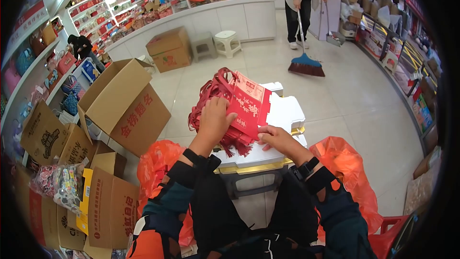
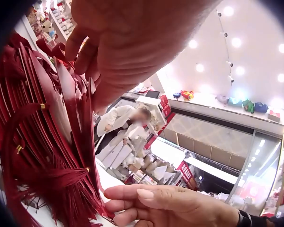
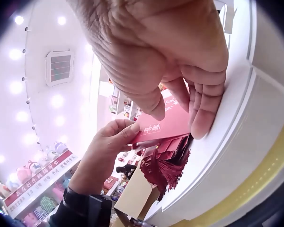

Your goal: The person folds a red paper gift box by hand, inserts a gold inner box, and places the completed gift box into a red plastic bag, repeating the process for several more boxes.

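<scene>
A stack of flat red printed cards (image 1: pixel 249 110) with ribbon loops and tassels (image 3: pixel 163 172) lies on white flat boxes (image 1: pixel 287 111) in front of me. My left hand (image 1: pixel 214 119) rests over the left side of the stack. In the right wrist view, that left hand (image 3: pixel 109 146) pinches the top card's edge, thumb uppermost. My right hand (image 1: pixel 280 140) is at the near right corner, fingers extended, fingertips right by the card and the white surface. Seen from the left wrist, many red layers (image 2: pixel 38 109) stand packed together, and the right hand (image 2: pixel 165 203) lies beside them.
Open cardboard boxes (image 1: pixel 120 110) crowd the left. Orange plastic bags (image 1: pixel 347 163) flank my legs on both sides. Ahead, a person holds a blue broom (image 1: pixel 305 61) and a dustpan. White and grey stools (image 1: pixel 227 42) stand by the counter (image 1: pixel 201 24); shelves line both sides.
</scene>
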`<state>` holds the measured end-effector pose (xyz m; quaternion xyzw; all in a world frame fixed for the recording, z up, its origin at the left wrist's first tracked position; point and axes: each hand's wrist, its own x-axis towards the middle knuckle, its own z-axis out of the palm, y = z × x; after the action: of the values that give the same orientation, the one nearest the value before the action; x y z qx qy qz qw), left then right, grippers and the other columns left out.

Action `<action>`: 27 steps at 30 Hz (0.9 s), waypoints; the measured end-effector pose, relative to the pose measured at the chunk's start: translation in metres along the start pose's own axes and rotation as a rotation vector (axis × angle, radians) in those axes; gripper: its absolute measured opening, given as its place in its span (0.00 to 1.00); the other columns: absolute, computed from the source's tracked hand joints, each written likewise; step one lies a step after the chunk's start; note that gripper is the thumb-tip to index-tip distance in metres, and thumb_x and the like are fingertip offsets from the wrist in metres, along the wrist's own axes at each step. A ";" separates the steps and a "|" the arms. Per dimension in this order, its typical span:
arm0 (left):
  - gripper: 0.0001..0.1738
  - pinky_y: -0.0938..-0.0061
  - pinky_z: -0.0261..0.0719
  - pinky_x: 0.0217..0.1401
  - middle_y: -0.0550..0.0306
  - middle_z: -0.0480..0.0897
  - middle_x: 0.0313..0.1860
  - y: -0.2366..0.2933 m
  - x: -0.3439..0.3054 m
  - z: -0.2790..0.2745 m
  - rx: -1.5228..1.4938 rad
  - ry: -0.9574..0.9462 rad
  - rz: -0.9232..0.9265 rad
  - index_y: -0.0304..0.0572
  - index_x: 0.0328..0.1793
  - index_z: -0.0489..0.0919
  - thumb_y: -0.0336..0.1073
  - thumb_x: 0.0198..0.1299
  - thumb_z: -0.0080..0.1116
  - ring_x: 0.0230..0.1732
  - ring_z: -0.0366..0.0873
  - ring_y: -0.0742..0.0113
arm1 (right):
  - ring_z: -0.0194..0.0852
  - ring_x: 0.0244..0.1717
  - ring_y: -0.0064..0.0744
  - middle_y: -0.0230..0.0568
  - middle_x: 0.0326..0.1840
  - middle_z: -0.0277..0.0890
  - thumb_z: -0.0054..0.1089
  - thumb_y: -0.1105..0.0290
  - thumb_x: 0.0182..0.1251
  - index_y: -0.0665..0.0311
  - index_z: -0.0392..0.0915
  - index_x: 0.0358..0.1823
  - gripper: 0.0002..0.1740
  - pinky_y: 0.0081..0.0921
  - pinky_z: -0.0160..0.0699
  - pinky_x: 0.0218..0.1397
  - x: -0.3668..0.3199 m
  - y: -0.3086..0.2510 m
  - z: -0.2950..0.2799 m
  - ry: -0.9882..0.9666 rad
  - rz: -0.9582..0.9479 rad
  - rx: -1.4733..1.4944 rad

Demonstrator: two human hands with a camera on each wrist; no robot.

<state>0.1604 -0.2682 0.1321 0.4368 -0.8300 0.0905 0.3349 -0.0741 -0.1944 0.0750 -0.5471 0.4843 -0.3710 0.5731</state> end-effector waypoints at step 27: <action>0.14 0.65 0.75 0.65 0.56 0.79 0.43 0.043 -0.058 -0.079 -0.827 -0.015 -0.370 0.35 0.46 0.82 0.40 0.75 0.56 0.53 0.78 0.67 | 0.73 0.42 0.19 0.31 0.39 0.77 0.63 0.61 0.74 0.70 0.75 0.64 0.25 0.20 0.75 0.48 -0.067 -0.061 -0.021 0.401 -0.376 -0.058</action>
<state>0.1868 -0.1686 0.1608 0.4080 -0.7068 -0.3132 0.4857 -0.1054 -0.1438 0.1464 -0.5595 0.4883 -0.5577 0.3708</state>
